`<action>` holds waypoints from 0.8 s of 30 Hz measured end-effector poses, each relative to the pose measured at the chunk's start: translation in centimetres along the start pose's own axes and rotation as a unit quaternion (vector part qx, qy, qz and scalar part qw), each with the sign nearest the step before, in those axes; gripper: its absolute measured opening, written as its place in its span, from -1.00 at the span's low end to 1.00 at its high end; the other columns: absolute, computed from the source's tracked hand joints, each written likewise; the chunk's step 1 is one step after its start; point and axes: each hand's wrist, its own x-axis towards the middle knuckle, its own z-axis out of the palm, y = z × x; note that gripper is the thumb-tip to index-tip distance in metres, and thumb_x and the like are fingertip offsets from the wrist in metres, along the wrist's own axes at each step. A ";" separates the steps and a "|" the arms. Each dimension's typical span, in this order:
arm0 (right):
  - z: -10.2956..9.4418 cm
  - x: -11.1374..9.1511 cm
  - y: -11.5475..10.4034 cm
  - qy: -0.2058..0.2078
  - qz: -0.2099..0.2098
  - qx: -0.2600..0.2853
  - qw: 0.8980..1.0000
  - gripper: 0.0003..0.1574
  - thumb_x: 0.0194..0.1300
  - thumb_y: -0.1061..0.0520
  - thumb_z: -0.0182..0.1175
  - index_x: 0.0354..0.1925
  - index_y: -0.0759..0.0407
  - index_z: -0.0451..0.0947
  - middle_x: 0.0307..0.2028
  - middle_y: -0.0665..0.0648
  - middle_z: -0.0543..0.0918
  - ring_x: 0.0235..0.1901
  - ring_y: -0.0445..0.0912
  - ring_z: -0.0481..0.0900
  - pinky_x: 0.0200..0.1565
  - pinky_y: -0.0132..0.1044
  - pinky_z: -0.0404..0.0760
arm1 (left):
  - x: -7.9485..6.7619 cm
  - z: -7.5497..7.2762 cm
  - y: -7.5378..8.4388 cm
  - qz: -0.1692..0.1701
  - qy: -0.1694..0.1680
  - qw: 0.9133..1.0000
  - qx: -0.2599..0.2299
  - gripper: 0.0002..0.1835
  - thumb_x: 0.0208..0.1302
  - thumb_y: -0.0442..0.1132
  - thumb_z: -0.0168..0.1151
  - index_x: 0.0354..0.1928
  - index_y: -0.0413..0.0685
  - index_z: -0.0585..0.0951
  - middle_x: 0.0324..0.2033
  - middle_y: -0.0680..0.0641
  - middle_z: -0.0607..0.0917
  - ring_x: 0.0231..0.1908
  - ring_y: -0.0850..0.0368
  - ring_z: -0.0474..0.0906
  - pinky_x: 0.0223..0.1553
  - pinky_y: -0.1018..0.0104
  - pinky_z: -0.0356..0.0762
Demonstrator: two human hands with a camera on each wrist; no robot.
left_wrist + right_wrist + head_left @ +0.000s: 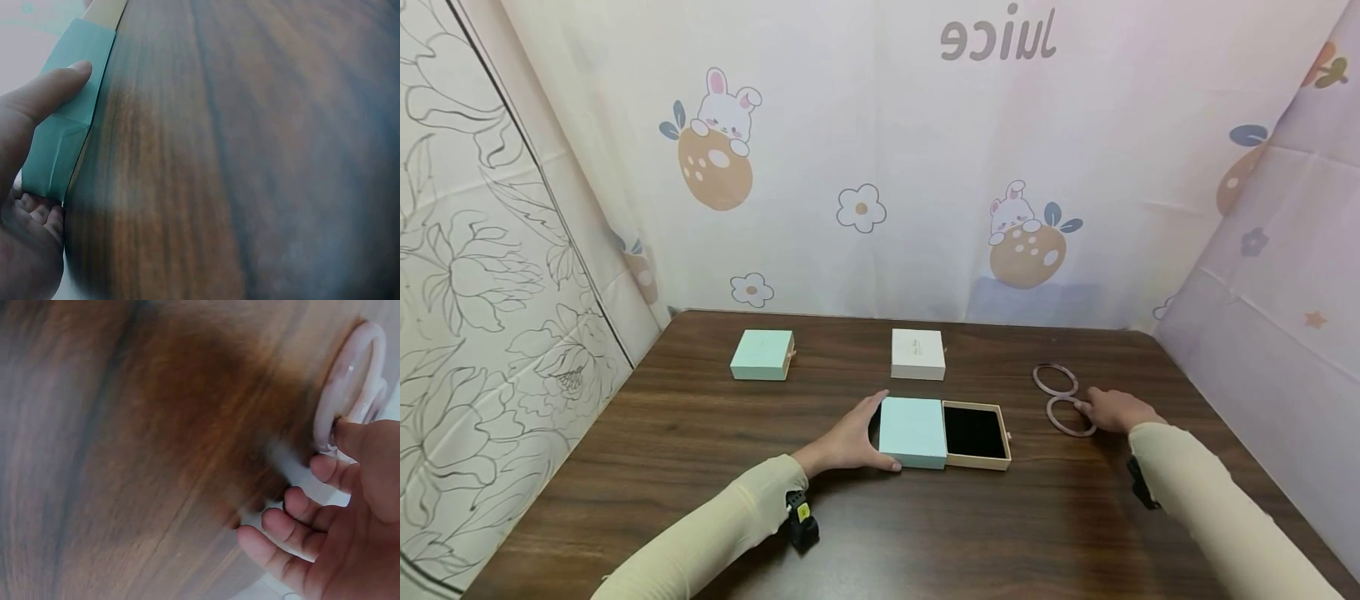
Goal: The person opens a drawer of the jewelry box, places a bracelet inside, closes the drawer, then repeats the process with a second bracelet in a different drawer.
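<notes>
In the head view, a mint-green slide box (912,429) lies on the table with its black-lined drawer (977,460) pulled out to the right. My left hand (850,440) grips the box's left end, thumb on the near side and fingers round the far side. The left wrist view has the thumb (65,81) flat against the green side. Farther right, my right hand (1118,410) pinches the nearer pale, purplish bangle (334,387) at its right edge between thumb and index finger. The other fingers are loosely bent. A second bangle (1037,379) lies just behind, at its rim.
Toward the back of the brown wooden table (700,500) stand a closed mint box (762,354) on the left and a closed white box (917,354) in the middle. A printed curtain (805,125) hangs behind the table, with more cloth at both sides.
</notes>
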 end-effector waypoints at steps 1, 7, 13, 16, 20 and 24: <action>0.1 0.0 0.0 0.004 -0.007 -0.009 1.000 -0.52 0.50 0.01 -0.12 -0.09 0.48 0.34 -0.39 0.26 0.49 -0.33 0.16 0.46 -0.29 0.04 0.37 | 0.0 0.0 0.0 0.000 -0.001 1.000 0.002 0.25 -0.14 0.10 0.54 0.49 -0.15 -0.01 0.41 -0.21 0.12 0.37 -0.06 0.08 0.27 0.01 0.19; 1.1 -0.2 0.1 0.047 -0.042 -0.044 0.997 -0.70 0.47 0.11 -0.06 -0.12 0.36 0.42 -0.40 0.21 0.50 -0.32 0.17 0.52 -0.37 0.01 0.41 | 0.0 0.0 0.0 0.002 0.001 1.000 0.001 0.24 -0.13 0.10 0.54 0.48 -0.16 -0.01 0.40 -0.23 0.12 0.36 -0.08 0.10 0.25 -0.02 0.21; 2.2 -0.4 -0.1 0.112 -0.075 -0.089 0.987 -0.82 0.42 0.22 0.00 -0.34 0.26 0.43 -0.52 0.13 0.42 -0.48 0.08 0.48 -0.46 -0.02 0.46 | 0.0 0.1 0.0 -0.002 0.001 1.000 0.002 0.24 -0.14 0.10 0.55 0.48 -0.13 0.00 0.41 -0.21 0.13 0.37 -0.05 0.09 0.26 0.01 0.19; 2.5 -0.4 -0.3 0.133 -0.079 -0.115 0.981 -0.83 0.39 0.24 0.02 -0.35 0.30 0.46 -0.50 0.18 0.45 -0.44 0.14 0.51 -0.42 0.04 0.51 | 0.0 0.1 0.0 0.001 0.002 1.000 0.002 0.23 -0.13 0.09 0.54 0.48 -0.15 0.00 0.40 -0.23 0.13 0.37 -0.08 0.09 0.26 -0.02 0.19; 2.7 -0.4 -0.5 0.146 -0.083 -0.137 0.976 -0.82 0.38 0.26 0.03 -0.36 0.32 0.47 -0.47 0.21 0.48 -0.40 0.18 0.52 -0.34 0.09 0.52 | 0.0 0.1 0.1 0.003 0.004 1.000 0.002 0.23 -0.14 0.09 0.55 0.48 -0.17 0.00 0.40 -0.24 0.13 0.36 -0.09 0.09 0.26 -0.03 0.19; 2.8 -0.5 -0.5 0.154 -0.095 -0.140 0.974 -0.81 0.38 0.27 0.02 -0.39 0.31 0.45 -0.48 0.21 0.47 -0.41 0.17 0.51 -0.34 0.08 0.52 | 0.0 0.1 0.1 0.000 0.003 1.000 0.002 0.24 -0.15 0.09 0.55 0.48 -0.13 0.00 0.40 -0.21 0.13 0.36 -0.06 0.10 0.26 0.01 0.20</action>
